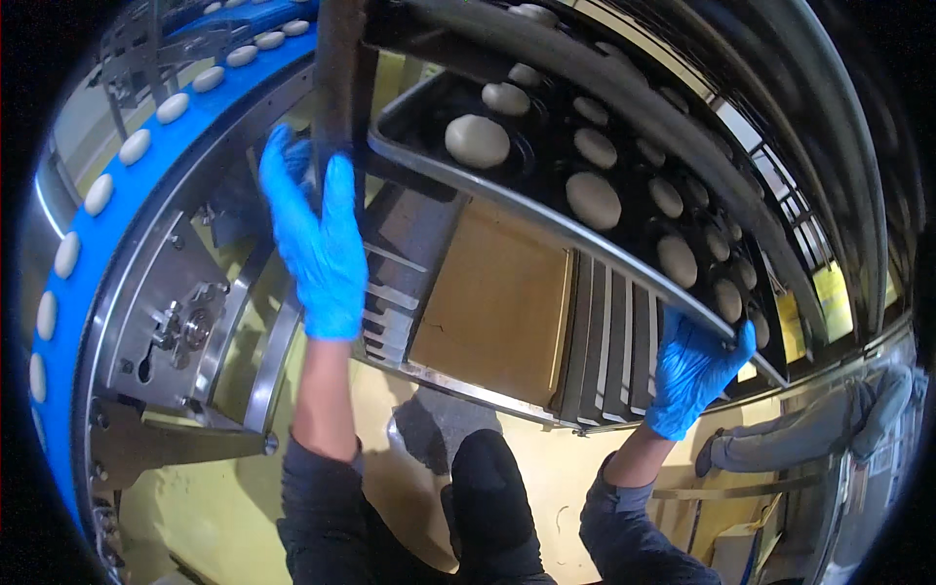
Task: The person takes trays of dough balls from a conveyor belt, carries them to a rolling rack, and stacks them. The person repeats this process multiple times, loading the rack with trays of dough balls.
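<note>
A dark baking tray (546, 216) with rounded dough pieces (594, 201) in its hollows sits tilted in a metal rack. My right hand (697, 375), in a blue glove, is closed on the tray's near right edge, thumb at the rim and the other fingers mostly hidden under it. My left hand (322, 253), also gloved in blue, is raised at the rack's upright post (341, 78). Its thumb and fingers are apart, with the post between or just behind them; whether it presses on the post I cannot tell.
At the left, a curved blue conveyor belt (112, 234) carries a line of dough pieces, above a metal frame (166, 322). Below the tray are a brown flat panel (492, 302) and stacked rack rails (614, 341). Another person's legs (799, 429) show at the right.
</note>
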Demonstrator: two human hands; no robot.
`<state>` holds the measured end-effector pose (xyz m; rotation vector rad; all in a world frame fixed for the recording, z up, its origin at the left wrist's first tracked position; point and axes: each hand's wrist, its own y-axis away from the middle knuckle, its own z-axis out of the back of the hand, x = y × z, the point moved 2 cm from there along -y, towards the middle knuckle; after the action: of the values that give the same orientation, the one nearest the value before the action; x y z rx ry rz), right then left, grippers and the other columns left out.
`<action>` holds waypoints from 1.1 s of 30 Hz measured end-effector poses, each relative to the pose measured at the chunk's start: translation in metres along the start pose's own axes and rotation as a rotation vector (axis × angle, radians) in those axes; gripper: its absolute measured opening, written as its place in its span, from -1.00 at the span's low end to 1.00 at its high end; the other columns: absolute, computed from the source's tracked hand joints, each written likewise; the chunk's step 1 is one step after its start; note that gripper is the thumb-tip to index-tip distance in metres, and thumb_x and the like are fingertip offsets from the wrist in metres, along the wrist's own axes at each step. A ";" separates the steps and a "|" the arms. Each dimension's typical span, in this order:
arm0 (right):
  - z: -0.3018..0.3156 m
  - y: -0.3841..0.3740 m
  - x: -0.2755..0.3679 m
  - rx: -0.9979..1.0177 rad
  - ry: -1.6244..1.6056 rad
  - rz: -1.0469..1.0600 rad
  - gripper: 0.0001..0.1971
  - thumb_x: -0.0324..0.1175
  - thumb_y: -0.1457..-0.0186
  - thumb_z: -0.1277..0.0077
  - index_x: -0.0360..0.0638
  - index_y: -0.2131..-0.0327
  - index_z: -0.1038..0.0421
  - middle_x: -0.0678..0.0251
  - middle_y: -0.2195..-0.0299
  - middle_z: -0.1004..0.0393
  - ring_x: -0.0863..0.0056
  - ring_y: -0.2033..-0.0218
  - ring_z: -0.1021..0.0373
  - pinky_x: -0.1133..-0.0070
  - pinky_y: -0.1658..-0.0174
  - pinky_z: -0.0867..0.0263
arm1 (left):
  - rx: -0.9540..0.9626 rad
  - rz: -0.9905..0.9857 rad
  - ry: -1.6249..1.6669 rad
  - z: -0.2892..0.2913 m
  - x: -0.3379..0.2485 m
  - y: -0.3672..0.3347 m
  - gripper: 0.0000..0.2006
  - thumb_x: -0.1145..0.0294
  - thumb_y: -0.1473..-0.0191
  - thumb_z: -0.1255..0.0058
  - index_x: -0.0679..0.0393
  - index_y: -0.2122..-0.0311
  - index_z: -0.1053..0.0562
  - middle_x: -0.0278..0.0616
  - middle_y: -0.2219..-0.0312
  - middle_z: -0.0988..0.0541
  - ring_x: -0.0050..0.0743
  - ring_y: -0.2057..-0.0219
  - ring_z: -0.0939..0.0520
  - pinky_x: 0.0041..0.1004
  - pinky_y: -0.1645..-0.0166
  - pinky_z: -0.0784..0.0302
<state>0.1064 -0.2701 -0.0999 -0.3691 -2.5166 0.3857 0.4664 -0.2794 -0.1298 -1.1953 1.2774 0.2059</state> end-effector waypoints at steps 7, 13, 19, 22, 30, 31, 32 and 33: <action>-0.003 0.000 -0.004 0.048 -0.064 0.014 -0.54 -0.34 0.01 -0.01 -0.22 0.01 -0.21 0.03 -0.01 -0.25 0.14 -0.04 -0.19 0.02 -0.13 -0.05 | 0.037 0.095 -0.007 -0.011 0.052 0.003 -0.50 -0.01 -0.17 0.22 0.32 0.53 -0.36 -0.39 0.66 -0.29 -0.61 0.55 -0.16 -0.47 0.46 -0.13; -0.022 0.013 0.002 0.019 -0.054 -0.051 -0.46 -0.45 0.04 0.04 -0.35 -0.05 -0.07 -0.06 -0.07 -0.13 0.03 -0.09 -0.11 0.02 -0.15 -0.01 | -0.012 0.020 -0.088 -0.010 0.061 -0.001 -0.48 0.00 -0.17 0.23 0.36 0.50 -0.39 -0.35 0.66 -0.32 -0.58 0.55 -0.21 -0.42 0.44 -0.20; -0.020 0.011 0.002 0.015 -0.152 -0.087 -0.61 -0.43 0.01 0.04 -0.32 0.07 -0.22 -0.06 0.00 -0.23 0.03 -0.06 -0.15 0.00 -0.16 0.02 | -0.011 0.066 -0.062 -0.012 0.062 0.003 -0.52 0.02 -0.14 0.16 0.37 0.42 -0.44 -0.31 0.61 -0.43 -0.59 0.56 -0.29 -0.45 0.44 -0.25; -0.009 -0.001 0.000 0.062 -0.180 -0.127 -0.63 -0.43 0.03 0.04 -0.31 0.10 -0.25 -0.09 0.04 -0.25 0.05 0.00 -0.24 -0.01 -0.12 -0.05 | -0.011 0.093 0.089 -0.019 0.060 0.007 -0.51 0.00 -0.14 0.17 0.35 0.45 -0.43 -0.32 0.61 -0.43 -0.55 0.56 -0.29 -0.42 0.43 -0.26; -0.020 -0.006 0.006 -0.050 -0.083 -0.153 -0.53 -0.35 0.04 0.03 -0.29 0.01 -0.21 0.06 -0.02 -0.27 0.12 -0.03 -0.22 0.08 -0.12 -0.10 | -0.030 -0.065 -0.198 -0.028 0.049 0.001 -0.65 0.27 -0.11 0.19 0.35 0.59 -0.28 -0.18 0.70 -0.30 -0.47 0.58 -0.21 -0.28 0.47 -0.21; -0.024 -0.004 0.007 -0.096 -0.066 -0.179 -0.52 -0.35 0.04 0.03 -0.28 0.00 -0.22 0.08 -0.02 -0.27 0.14 -0.05 -0.21 0.09 -0.12 -0.10 | 0.054 -0.022 -0.342 -0.023 0.055 0.000 -0.71 0.31 -0.07 0.16 0.36 0.53 -0.33 0.00 0.66 -0.39 -0.37 0.60 -0.26 -0.25 0.44 -0.27; -0.034 -0.002 -0.003 -0.139 -0.101 -0.240 -0.52 -0.30 0.01 0.02 -0.28 0.00 -0.22 0.08 -0.02 -0.27 0.13 -0.05 -0.20 0.09 -0.13 -0.08 | 0.040 -0.050 -0.417 -0.004 0.049 -0.008 -0.74 0.30 -0.08 0.15 0.35 0.45 -0.36 0.12 0.58 -0.44 -0.16 0.59 -0.36 -0.22 0.38 -0.34; -0.036 0.001 -0.001 -0.187 -0.093 -0.275 -0.51 -0.25 -0.02 0.01 -0.27 0.00 -0.22 0.07 -0.02 -0.27 0.11 -0.06 -0.19 0.10 -0.14 -0.07 | 0.161 0.151 -0.309 -0.002 0.014 -0.003 -0.72 0.26 -0.07 0.13 0.34 0.33 -0.39 0.16 0.42 -0.49 0.05 0.41 -0.48 -0.22 0.25 -0.38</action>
<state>0.1273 -0.2626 -0.0719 -0.0729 -2.6555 0.0613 0.4727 -0.2891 -0.1391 -0.8918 1.0899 0.3762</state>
